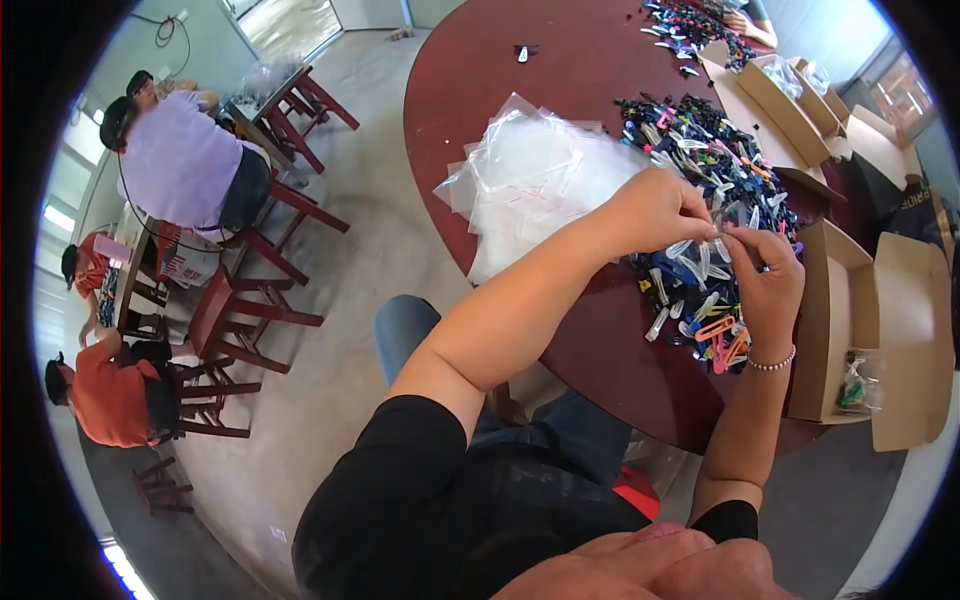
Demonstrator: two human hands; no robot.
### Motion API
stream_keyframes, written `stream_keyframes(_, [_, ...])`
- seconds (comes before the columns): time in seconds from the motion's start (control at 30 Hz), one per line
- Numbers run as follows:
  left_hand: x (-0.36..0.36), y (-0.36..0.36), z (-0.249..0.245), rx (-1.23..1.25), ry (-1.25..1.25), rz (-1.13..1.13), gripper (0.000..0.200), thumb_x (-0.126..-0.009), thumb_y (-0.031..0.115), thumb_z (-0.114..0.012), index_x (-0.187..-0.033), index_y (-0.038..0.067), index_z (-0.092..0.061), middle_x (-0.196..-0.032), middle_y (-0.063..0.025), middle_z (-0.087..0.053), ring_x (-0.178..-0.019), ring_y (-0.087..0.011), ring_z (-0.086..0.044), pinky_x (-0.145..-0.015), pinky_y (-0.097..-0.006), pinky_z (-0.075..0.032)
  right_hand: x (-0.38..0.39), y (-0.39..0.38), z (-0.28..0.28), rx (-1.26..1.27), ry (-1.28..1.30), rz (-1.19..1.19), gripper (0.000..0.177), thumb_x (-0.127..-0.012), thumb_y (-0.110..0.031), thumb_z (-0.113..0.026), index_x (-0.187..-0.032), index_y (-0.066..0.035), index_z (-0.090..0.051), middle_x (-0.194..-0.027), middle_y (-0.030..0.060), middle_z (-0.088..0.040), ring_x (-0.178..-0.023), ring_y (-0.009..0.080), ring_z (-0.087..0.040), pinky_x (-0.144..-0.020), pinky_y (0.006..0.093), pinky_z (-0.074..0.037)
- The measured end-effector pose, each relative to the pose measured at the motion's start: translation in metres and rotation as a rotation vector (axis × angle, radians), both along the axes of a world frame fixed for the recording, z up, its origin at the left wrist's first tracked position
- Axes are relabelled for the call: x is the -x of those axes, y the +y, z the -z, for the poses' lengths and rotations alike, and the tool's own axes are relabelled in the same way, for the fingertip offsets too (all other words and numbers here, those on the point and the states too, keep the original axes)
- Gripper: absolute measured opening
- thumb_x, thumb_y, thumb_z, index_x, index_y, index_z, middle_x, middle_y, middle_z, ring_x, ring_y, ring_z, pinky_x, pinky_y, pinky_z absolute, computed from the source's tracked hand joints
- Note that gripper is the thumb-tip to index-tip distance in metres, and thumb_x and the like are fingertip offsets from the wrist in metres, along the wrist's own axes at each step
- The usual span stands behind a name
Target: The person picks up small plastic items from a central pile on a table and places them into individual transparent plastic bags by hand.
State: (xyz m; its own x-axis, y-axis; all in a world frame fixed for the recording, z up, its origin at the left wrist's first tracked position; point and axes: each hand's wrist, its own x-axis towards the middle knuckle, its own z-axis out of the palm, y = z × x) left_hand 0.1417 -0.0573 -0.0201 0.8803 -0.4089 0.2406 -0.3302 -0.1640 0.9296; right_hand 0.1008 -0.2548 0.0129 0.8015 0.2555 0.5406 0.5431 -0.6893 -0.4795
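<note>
Over a pile of hair clips [700, 140] in many colours, my left hand [665, 212] and my right hand [768, 278] meet with fingertips nearly touching. Both are closed in a pinch on the edge of a small clear plastic bag [692, 258]. Pale shapes like clips show through the bag, which overlaps the pile in this view. My right wrist wears a beaded bracelet [772, 359]. Beneath my left forearm lies a spread stack of flat clear bags [530, 160]. Pink and orange clips [716, 328] lie beside my right wrist.
An open cardboard box [836, 280] holding a filled bag [856, 385] stands at the right. More boxes [775, 105] stand farther back. A lone clip [523, 53] lies on the round table [440, 90]. Across the table shows another person's hand [740, 22]. People sit on stools [225, 310] at left.
</note>
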Motion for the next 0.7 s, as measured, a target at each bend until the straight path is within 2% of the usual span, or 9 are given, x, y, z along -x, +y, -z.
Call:
stream_keyframes(0.1, [0.002, -0.002, 0.005, 0.041, -0.048, 0.047, 0.015, -0.077, 0.015, -0.074, -0.082, 0.002, -0.074, -0.075, -0.0049, -0.071, -0.068, -0.0075, -0.063, -0.063, -0.0244, -0.049, 0.001, -0.001, -0.004, 0.009, -0.054, -0.014, 0.009, -0.083, -0.004, -0.069, -0.092, -0.001, -0.069, -0.080, 0.0049, -0.067, -0.072, 0.0088, -0.060, -0.065, 0.0216, -0.045])
stream_keyframes(0.17, [0.002, -0.002, 0.003, -0.019, -0.065, 0.058, 0.013, -0.076, 0.014, -0.074, -0.084, 0.003, -0.074, -0.075, -0.0057, -0.071, -0.067, -0.0084, -0.064, -0.064, -0.0245, -0.049, 0.003, 0.001, -0.009, 0.000, -0.198, -0.001, 0.010, -0.083, -0.003, -0.068, -0.092, 0.000, -0.069, -0.083, 0.0076, -0.068, -0.074, 0.0112, -0.062, -0.066, 0.0240, -0.046])
stream_keyframes(0.27, [0.003, -0.004, 0.005, -0.140, -0.166, -0.044, 0.009, -0.075, 0.015, -0.074, -0.082, 0.008, -0.074, -0.074, -0.0054, -0.070, -0.068, -0.0137, -0.064, -0.064, -0.0279, -0.049, 0.004, 0.001, -0.006, -0.021, -0.097, -0.008, 0.010, -0.084, -0.004, -0.067, -0.093, 0.001, -0.069, -0.083, 0.0093, -0.069, -0.075, 0.0124, -0.063, -0.068, 0.0255, -0.048])
stream_keyframes(0.33, [0.003, -0.004, 0.005, -0.296, -0.427, -0.203, 0.005, -0.074, 0.016, -0.074, -0.079, 0.013, -0.073, -0.074, -0.0054, -0.067, -0.072, -0.0210, -0.063, -0.064, -0.0330, -0.049, 0.007, 0.003, -0.005, -0.062, -0.006, -0.020, 0.013, -0.086, -0.006, -0.066, -0.097, 0.001, -0.069, -0.085, 0.0111, -0.070, -0.073, 0.0114, -0.064, -0.067, 0.0243, -0.049])
stream_keyframes(0.43, [-0.001, -0.005, 0.012, -0.272, -0.585, -0.246, 0.004, -0.074, 0.017, -0.074, -0.077, 0.015, -0.072, -0.074, -0.0053, -0.065, -0.075, -0.0253, -0.061, -0.064, -0.0364, -0.048, 0.013, 0.000, -0.010, 0.075, 0.056, 0.035, 0.018, -0.089, -0.007, -0.064, -0.104, 0.001, -0.068, -0.087, 0.0113, -0.071, -0.074, 0.0104, -0.065, -0.067, 0.0239, -0.049])
stream_keyframes(0.5, [-0.001, -0.005, 0.012, -0.273, -0.588, -0.228, 0.004, -0.074, 0.017, -0.074, -0.077, 0.015, -0.072, -0.074, -0.0055, -0.065, -0.075, -0.0251, -0.061, -0.064, -0.0362, -0.048, 0.012, -0.002, -0.011, 0.062, 0.085, 0.009, 0.020, -0.090, -0.008, -0.063, -0.107, 0.002, -0.067, -0.089, 0.0092, -0.071, -0.077, 0.0096, -0.065, -0.069, 0.0242, -0.050])
stream_keyframes(0.6, [-0.002, -0.005, 0.013, -0.274, -0.590, -0.206, 0.006, -0.074, 0.017, -0.074, -0.079, 0.014, -0.072, -0.074, -0.0059, -0.065, -0.074, -0.0251, -0.061, -0.063, -0.0364, -0.047, 0.013, 0.000, -0.013, -0.151, 0.202, -0.185, 0.025, -0.092, -0.006, -0.059, -0.114, 0.004, -0.063, -0.094, 0.0069, -0.070, -0.080, 0.0083, -0.063, -0.072, 0.0237, -0.050])
stream_keyframes(0.7, [-0.001, -0.005, 0.011, -0.268, -0.592, -0.185, 0.007, -0.075, 0.017, -0.074, -0.081, 0.014, -0.072, -0.074, -0.0063, -0.065, -0.073, -0.0255, -0.061, -0.063, -0.0368, -0.047, 0.010, -0.002, -0.007, -0.107, 0.152, -0.213, 0.026, -0.094, -0.005, -0.055, -0.118, 0.001, -0.062, -0.097, 0.0060, -0.069, -0.076, 0.0067, -0.061, -0.068, 0.0217, -0.049])
